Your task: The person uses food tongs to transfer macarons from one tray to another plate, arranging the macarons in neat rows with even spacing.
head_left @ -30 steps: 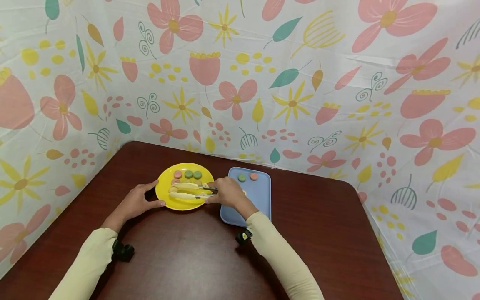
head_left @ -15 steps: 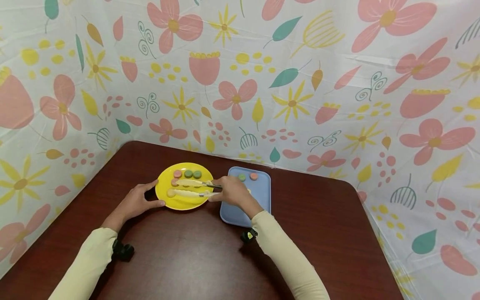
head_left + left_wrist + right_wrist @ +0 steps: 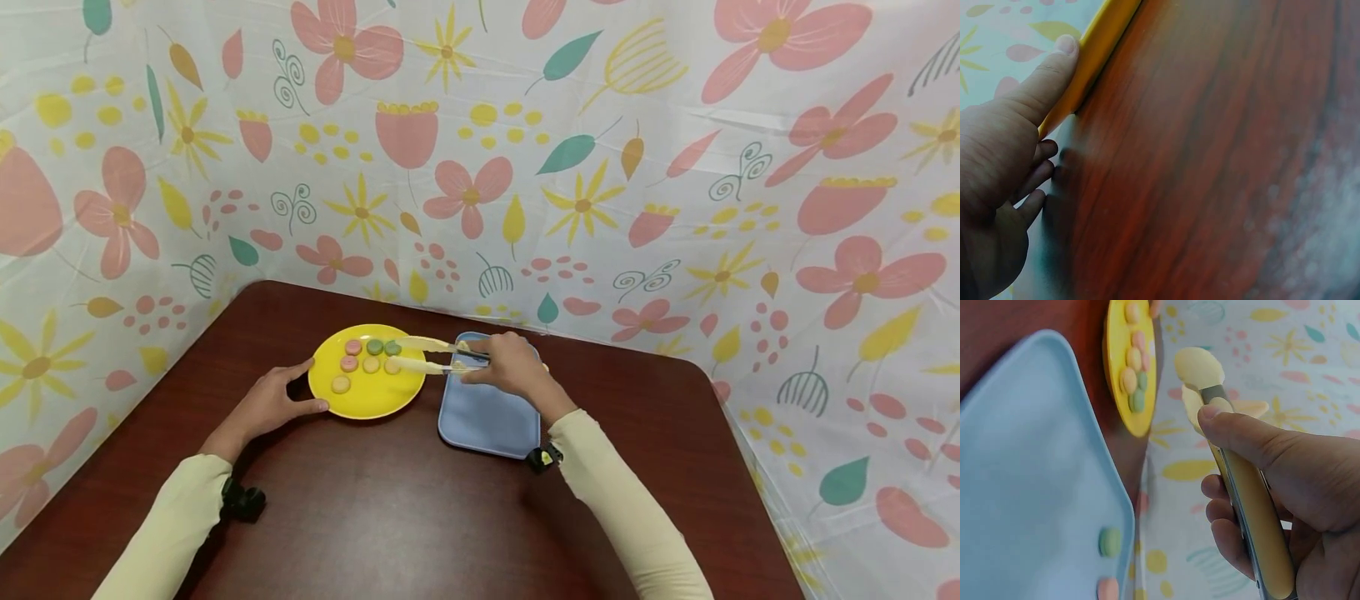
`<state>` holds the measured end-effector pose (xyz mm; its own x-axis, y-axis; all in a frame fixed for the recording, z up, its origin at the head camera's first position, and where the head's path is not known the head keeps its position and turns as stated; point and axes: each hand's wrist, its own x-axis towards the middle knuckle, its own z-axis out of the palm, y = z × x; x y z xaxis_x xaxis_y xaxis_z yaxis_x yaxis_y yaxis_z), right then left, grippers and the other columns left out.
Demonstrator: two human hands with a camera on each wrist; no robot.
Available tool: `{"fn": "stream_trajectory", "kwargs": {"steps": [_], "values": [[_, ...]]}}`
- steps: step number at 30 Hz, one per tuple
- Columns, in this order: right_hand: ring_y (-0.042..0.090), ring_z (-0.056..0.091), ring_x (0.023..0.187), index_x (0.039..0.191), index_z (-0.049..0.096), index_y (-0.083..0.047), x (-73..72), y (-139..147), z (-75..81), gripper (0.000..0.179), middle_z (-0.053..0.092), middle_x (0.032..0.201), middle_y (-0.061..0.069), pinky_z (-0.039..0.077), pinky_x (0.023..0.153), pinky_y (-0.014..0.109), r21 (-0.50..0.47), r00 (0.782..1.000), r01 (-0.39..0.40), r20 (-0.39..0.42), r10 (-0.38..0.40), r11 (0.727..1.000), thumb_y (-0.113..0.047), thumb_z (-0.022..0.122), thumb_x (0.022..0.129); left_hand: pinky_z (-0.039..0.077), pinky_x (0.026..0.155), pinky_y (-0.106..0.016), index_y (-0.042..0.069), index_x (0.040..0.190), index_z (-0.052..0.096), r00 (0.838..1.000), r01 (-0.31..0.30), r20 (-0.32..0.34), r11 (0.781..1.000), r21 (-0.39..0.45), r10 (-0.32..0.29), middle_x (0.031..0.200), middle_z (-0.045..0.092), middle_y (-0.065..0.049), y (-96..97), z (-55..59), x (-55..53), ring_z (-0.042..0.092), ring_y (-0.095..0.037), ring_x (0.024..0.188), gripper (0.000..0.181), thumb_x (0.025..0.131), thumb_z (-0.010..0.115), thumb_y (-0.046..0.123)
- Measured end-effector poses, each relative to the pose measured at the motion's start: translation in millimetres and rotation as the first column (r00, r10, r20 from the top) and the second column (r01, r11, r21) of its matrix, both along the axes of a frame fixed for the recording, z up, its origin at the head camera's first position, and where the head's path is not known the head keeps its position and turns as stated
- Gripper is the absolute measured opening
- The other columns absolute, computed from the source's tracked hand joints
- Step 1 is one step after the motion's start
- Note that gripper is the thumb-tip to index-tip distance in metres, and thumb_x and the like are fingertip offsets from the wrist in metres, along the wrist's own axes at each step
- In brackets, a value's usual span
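Using its thumb and fingers spread along the rim, my left hand [image 3: 272, 400] touches the left side of a round yellow plate [image 3: 367, 400]. Pink, green and cream macarons [image 3: 341, 384] lie on the plate. My right hand [image 3: 510, 367] grips a pair of tongs [image 3: 1250, 506] with cream tips and metal-edged handles. The tongs' arms stand apart with nothing between them, their tips overlapping the plate's right side in the head view. That hand is over the far part of a blue tray [image 3: 491, 421]. In the right wrist view, a green macaron [image 3: 1110, 542] and a pink one [image 3: 1108, 589] sit on the tray.
Plate and tray stand side by side on a dark brown wooden table [image 3: 337, 517]. A floral-patterned curtain [image 3: 480, 167] hangs behind and at the left of the table. Each wrist wears a small black camera [image 3: 243, 500].
My right hand has moved right and away from me with the tongs, from over the plate to over the tray. The left hand stays at the plate's rim.
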<state>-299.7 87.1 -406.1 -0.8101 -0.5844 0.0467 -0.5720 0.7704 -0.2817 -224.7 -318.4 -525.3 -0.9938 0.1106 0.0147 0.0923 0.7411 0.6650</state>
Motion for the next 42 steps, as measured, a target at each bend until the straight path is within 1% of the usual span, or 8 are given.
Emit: {"fn": "stream_trajectory", "kwargs": {"steps": [7, 11, 13, 16, 26, 29, 37, 42], "values": [[0.011, 0.04, 0.052, 0.138, 0.066, -0.015, -6.0, 22.1, 14.0, 0.067, 0.074, 0.081, 0.008, 0.035, 0.053, 0.028, 0.027, 0.998, 0.066, 0.0, -0.066, 0.997, -0.047, 0.084, 0.082, 0.034, 0.113, -0.066, 0.0, 0.158, 0.034, 1.0, -0.003, -0.003, 1.0, 0.002, 0.003, 0.155, 0.044, -0.027, -0.5, 1.0, 0.9, 0.039, -0.046, 0.142, 0.111, 0.079, 0.078, 0.065], [0.018, 0.059, 0.064, 0.138, 0.066, -0.013, -11.5, 36.0, 18.5, 0.067, 0.077, 0.1, 0.013, 0.045, 0.059, 0.032, 0.047, 0.997, 0.067, -0.033, -0.065, 0.997, -0.045, 0.085, 0.083, 0.035, 0.113, -0.065, 0.0, 0.158, 0.034, 1.0, 0.004, -0.007, 1.0, 0.005, -0.004, 0.155, 0.045, -0.026, 0.2, 0.7, 1.3, 0.04, -0.046, 0.142, 0.11, 0.079, 0.078, 0.064], [0.023, 0.069, 0.082, 0.138, 0.066, -0.013, -13.7, 43.2, 20.1, 0.067, 0.075, 0.116, 0.014, 0.053, 0.067, 0.036, 0.042, 0.997, 0.075, -0.038, -0.074, 0.996, -0.044, 0.085, 0.082, 0.035, 0.113, -0.065, 0.0, 0.157, 0.035, 1.0, 0.004, -0.011, 1.0, 0.009, -0.004, 0.154, 0.045, -0.026, 0.2, 0.5, 1.5, 0.04, -0.045, 0.142, 0.11, 0.079, 0.079, 0.063], [0.029, 0.071, 0.1, 0.139, 0.064, -0.012, -16.8, 54.7, 21.3, 0.068, 0.069, 0.13, 0.014, 0.057, 0.076, 0.041, 0.041, 0.995, 0.097, -0.035, -0.096, 0.994, -0.043, 0.086, 0.082, 0.034, 0.113, -0.066, 0.0, 0.157, 0.034, 1.0, 0.007, -0.012, 1.0, 0.003, -0.007, 0.154, 0.045, -0.026, 0.4, -0.2, 1.5, 0.04, -0.046, 0.142, 0.11, 0.079, 0.078, 0.064], [0.018, 0.058, 0.072, 0.141, 0.063, -0.014, -24.4, 87.0, 14.7, 0.069, 0.074, 0.117, 0.018, 0.043, 0.063, 0.033, 0.05, 0.985, 0.171, 0.001, -0.171, 0.984, -0.044, 0.085, 0.083, 0.033, 0.114, -0.067, 0.0, 0.157, 0.034, 1.0, 0.003, -0.006, 1.0, 0.0, -0.003, 0.154, 0.045, -0.026, -0.2, 0.7, 1.0, 0.038, -0.047, 0.142, 0.111, 0.079, 0.079, 0.064], [0.018, 0.054, 0.065, 0.141, 0.063, -0.013, -25.4, 94.1, 11.1, 0.068, 0.076, 0.103, 0.017, 0.041, 0.061, 0.033, 0.043, 0.982, 0.186, 0.014, -0.187, 0.982, -0.043, 0.085, 0.084, 0.033, 0.114, -0.067, 0.0, 0.158, 0.034, 1.0, 0.005, -0.008, 1.0, 0.002, -0.005, 0.154, 0.045, -0.026, -0.1, 0.9, 0.7, 0.039, -0.047, 0.142, 0.111, 0.079, 0.079, 0.065], [0.018, 0.05, 0.06, 0.137, 0.066, -0.011, -26.7, 106.9, -1.1, 0.066, 0.076, 0.097, 0.016, 0.039, 0.057, 0.031, 0.026, 0.974, 0.223, 0.041, -0.224, 0.974, -0.043, 0.085, 0.083, 0.034, 0.114, -0.066, 0.002, 0.158, 0.033, 1.0, 0.006, -0.006, 1.0, 0.008, -0.005, 0.155, 0.044, -0.025, -0.4, 0.3, -0.5, 0.039, -0.046, 0.143, 0.111, 0.079, 0.079, 0.064], [0.021, 0.062, 0.074, 0.135, 0.068, -0.01, -27.5, 111.4, -10.1, 0.062, 0.076, 0.108, 0.014, 0.05, 0.063, 0.036, 0.041, 0.97, 0.24, 0.034, -0.242, 0.97, -0.041, 0.085, 0.084, 0.034, 0.114, -0.066, 0.001, 0.158, 0.034, 1.0, 0.009, -0.009, 1.0, 0.012, -0.009, 0.155, 0.044, -0.025, -0.4, 0.0, -0.7, 0.038, -0.046, 0.143, 0.11, 0.079, 0.079, 0.064]]}}
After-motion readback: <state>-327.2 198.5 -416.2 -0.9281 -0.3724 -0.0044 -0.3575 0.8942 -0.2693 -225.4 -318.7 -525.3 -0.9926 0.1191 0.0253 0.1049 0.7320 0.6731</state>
